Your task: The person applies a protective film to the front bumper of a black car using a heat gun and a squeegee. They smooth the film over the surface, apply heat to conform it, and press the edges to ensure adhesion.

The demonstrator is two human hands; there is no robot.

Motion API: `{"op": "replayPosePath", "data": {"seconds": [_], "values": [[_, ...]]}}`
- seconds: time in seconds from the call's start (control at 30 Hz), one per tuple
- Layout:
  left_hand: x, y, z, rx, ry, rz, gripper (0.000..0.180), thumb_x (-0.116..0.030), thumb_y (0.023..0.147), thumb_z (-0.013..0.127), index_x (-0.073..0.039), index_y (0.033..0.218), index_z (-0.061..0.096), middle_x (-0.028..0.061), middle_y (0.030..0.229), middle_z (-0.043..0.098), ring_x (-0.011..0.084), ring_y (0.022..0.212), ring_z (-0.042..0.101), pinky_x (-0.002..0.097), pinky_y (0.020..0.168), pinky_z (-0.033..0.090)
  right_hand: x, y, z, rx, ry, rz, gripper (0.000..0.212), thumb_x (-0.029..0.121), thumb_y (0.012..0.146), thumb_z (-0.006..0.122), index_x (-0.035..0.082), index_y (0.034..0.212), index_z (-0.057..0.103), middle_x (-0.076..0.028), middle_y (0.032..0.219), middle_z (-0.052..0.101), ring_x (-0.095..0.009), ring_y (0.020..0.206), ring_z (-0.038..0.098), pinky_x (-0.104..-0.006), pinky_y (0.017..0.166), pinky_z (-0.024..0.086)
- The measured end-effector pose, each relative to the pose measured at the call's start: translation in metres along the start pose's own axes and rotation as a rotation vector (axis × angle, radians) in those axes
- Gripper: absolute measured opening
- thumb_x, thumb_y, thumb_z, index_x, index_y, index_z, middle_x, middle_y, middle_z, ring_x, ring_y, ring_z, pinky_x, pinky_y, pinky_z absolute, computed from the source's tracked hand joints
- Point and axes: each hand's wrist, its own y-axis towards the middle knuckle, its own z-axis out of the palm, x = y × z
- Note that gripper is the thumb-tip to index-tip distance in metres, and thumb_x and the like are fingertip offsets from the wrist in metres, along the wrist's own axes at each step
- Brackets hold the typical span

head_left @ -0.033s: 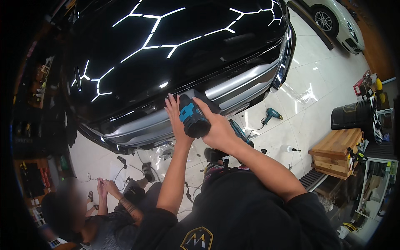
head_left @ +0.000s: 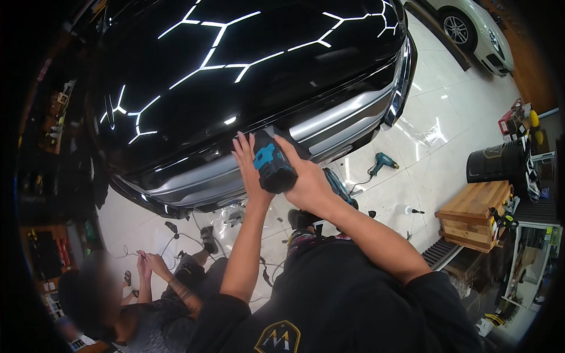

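My right hand (head_left: 309, 185) is wrapped round a black and teal cordless drill (head_left: 274, 167), whose front end points away from me at the car's front. My left hand (head_left: 248, 165) lies along the drill's left side, its fingers stretched out toward the car and slightly apart. Both hands are in front of the silver and black bumper (head_left: 206, 176) of a glossy black car (head_left: 259, 76). The tip of the drill and whatever it meets are hidden behind its body and my hands.
At lower left a person (head_left: 159, 300) sits low, holding a thin wire. A teal heat gun (head_left: 385, 162), a clear bottle (head_left: 406, 209) and cables (head_left: 194, 238) lie on the tiled floor. A wooden box (head_left: 471, 206), black drum (head_left: 494, 162) and white car (head_left: 477, 35) are at right.
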Motion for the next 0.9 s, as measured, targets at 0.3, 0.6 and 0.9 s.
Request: {"op": "replayPosePath", "data": {"seconds": [0.3, 0.6, 0.9], "values": [[-0.017, 0.008, 0.012, 0.100, 0.154, 0.012, 0.089, -0.022, 0.084, 0.069, 0.003, 0.156, 0.024, 0.0238, 0.166, 0.014, 0.0450, 0.153, 0.011, 0.0594, 0.122, 0.010, -0.017, -0.001, -0.013, -0.185, -0.032, 0.065, 0.089, 0.005, 0.078, 0.068, 0.014, 0.156, 0.027, -0.029, 0.089, 0.068, -0.050, 0.091, 0.065, -0.0523, 0.080, 0.051], [-0.035, 0.008, 0.014, 0.095, 0.212, -0.037, 0.080, -0.030, 0.097, 0.059, 0.009, 0.155, 0.020, 0.0276, 0.165, 0.013, 0.0440, 0.152, 0.014, 0.0542, 0.123, 0.012, -0.043, 0.002, -0.058, -0.272, -0.177, 0.184, 0.093, 0.010, 0.077, 0.071, 0.013, 0.157, 0.024, -0.027, 0.089, 0.069, -0.048, 0.088, 0.066, -0.0531, 0.079, 0.052], [-0.069, 0.011, 0.020, 0.089, 0.335, -0.194, 0.087, -0.032, 0.097, 0.061, 0.012, 0.155, 0.012, 0.0309, 0.164, 0.005, 0.0454, 0.153, 0.010, 0.0502, 0.124, 0.012, -0.097, 0.007, -0.149, -0.415, -0.158, 0.173, 0.086, 0.009, 0.080, 0.066, 0.016, 0.156, 0.026, -0.028, 0.087, 0.069, -0.048, 0.088, 0.066, -0.0530, 0.080, 0.051]]}}
